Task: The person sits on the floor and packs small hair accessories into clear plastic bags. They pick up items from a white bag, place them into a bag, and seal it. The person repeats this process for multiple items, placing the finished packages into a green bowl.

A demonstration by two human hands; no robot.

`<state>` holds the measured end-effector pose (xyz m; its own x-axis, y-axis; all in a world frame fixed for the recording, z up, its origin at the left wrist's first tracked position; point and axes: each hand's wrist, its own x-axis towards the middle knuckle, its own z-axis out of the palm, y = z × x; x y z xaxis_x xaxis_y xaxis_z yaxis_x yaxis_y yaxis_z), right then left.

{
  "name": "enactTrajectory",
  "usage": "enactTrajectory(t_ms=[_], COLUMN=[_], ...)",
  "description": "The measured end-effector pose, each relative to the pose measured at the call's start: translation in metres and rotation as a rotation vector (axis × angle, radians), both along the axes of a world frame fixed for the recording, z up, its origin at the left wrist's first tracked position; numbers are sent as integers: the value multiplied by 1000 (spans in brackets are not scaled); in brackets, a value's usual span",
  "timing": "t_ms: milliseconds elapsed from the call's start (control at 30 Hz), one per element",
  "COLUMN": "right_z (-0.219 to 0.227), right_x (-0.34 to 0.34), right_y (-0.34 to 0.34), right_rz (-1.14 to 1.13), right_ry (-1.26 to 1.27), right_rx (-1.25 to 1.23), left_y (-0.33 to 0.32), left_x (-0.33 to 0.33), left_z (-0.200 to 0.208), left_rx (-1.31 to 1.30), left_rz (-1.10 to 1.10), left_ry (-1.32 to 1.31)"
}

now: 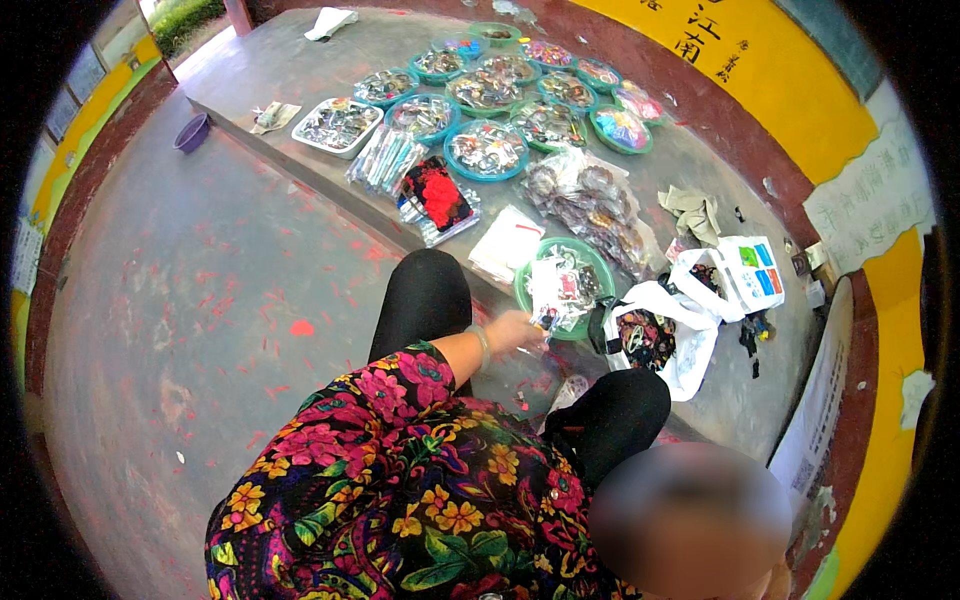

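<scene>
My left hand (515,332), with a bracelet at the wrist, reaches between my knees to the near edge of a green round basket (608,290). Its fingers are closed on a small clear packet (546,318), whose contents are too small to name. Inside the basket lie several clear packets (575,285) of small dark and light pieces. A white plastic bag (688,372) stands open just right of the basket, with dark patterned goods (645,338) inside. My right hand does not show; a blurred patch covers the lower right.
Several round baskets (487,150) and a white tray (338,128) of small packaged goods crowd the raised ledge ahead. White sheets (507,243), a large clear bag (590,200) and a grey cloth (692,213) lie nearer. A purple basin (192,133) sits on the floor at left.
</scene>
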<state>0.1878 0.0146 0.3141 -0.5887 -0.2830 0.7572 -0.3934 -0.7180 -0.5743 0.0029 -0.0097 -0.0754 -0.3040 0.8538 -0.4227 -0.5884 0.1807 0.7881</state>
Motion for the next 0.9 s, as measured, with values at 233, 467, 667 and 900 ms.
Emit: enactTrajectory(t_ms=[233, 467, 667, 900], right_z=[-1, -9, -6, -12], right_x=[9, 8, 0, 13], right_y=[-6, 2, 9, 15], right_rz=[-10, 52, -6, -25], right_ry=[-18, 30, 43, -40], right_rx=[-15, -15, 35, 14], left_y=[-1, 3, 7, 12], left_x=[-2, 1, -2, 1], left_z=[15, 3, -25, -37], left_rx=[-256, -221, -214, -160], left_rz=[-152, -96, -58, 51], left_ry=[238, 220, 277, 245])
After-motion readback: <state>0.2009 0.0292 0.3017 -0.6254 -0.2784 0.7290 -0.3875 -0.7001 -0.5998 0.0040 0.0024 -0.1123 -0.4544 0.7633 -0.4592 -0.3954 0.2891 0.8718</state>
